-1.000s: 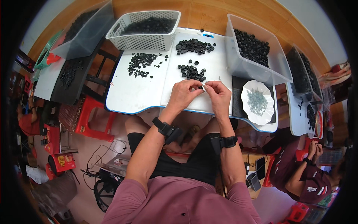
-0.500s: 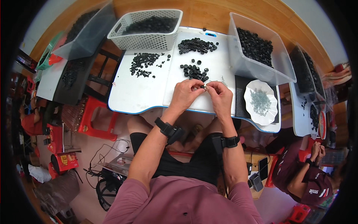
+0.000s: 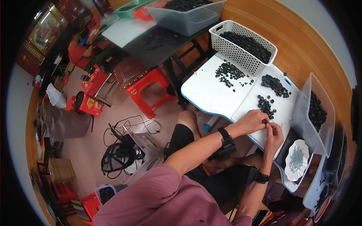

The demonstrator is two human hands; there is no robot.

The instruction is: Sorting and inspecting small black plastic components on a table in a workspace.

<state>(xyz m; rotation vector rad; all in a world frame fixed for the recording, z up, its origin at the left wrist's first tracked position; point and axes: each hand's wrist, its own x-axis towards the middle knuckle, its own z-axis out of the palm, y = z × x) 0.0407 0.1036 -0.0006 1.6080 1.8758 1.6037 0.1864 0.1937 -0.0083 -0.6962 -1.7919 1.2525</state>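
Note:
My left hand [image 3: 255, 121] and my right hand [image 3: 274, 137] meet over the near edge of the white table [image 3: 205, 88]. Their fingertips pinch together on a small black part [image 3: 267, 123], mostly covered by the fingers. Just beyond them lies a loose pile of black round caps [image 3: 265, 106], with a second pile of caps [image 3: 275, 86] farther back. To the left are scattered smaller black pieces [image 3: 228, 71]. Beside my right hand, a white scalloped dish [image 3: 289, 165] on a dark mat holds many tiny clear pieces [image 3: 297, 158].
A white perforated basket [image 3: 241, 51] of black parts stands at the table's back. On the right is a clear plastic bin [image 3: 301, 109] with more. A red stool [image 3: 151, 88], a black table [image 3: 166, 49] and floor cables [image 3: 132, 118] lie left. Someone in red [image 3: 78, 54] sits far off.
The view has swung left, so the table now appears at the right and more of the floor shows. Both hands remain together at the small black part.

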